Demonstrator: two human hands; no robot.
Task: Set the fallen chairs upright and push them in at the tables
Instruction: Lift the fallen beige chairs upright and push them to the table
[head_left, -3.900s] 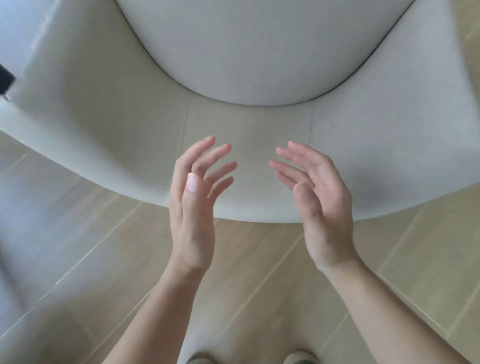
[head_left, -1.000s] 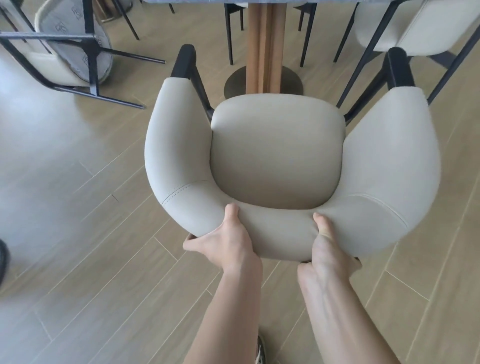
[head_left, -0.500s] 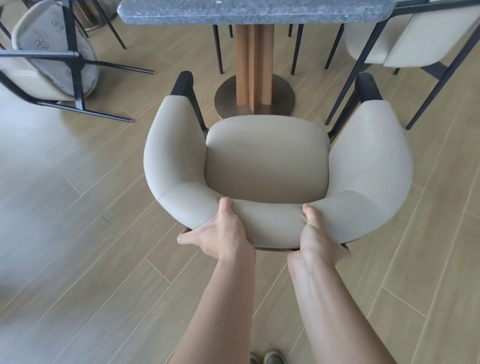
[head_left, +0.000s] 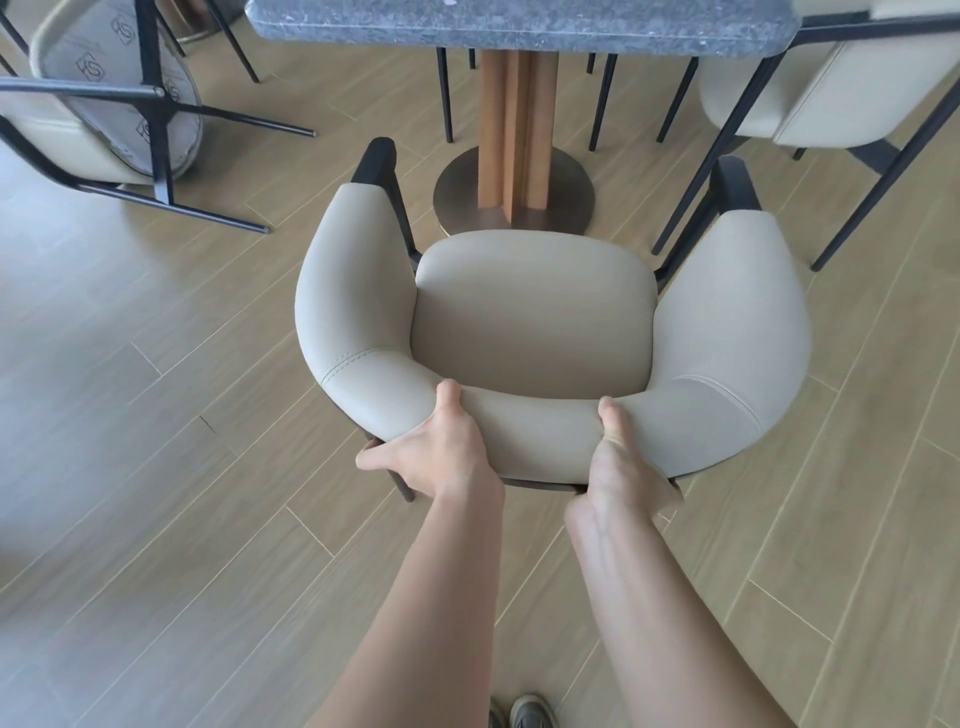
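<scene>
I see my left hand (head_left: 441, 457) and right hand (head_left: 621, 467) gripping the curved back of the upright chair (head_left: 530, 322), thumbs on top, fingers (head_left: 374, 460) curled behind it, its seat facing the table (head_left: 519, 21) ahead.

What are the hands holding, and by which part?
The left hand and the right hand both grip the upright beige chair by its curved backrest.

Upright chair (head_left: 535, 317) before table (head_left: 519, 23); fallen chair (head_left: 104, 104) left.
</scene>
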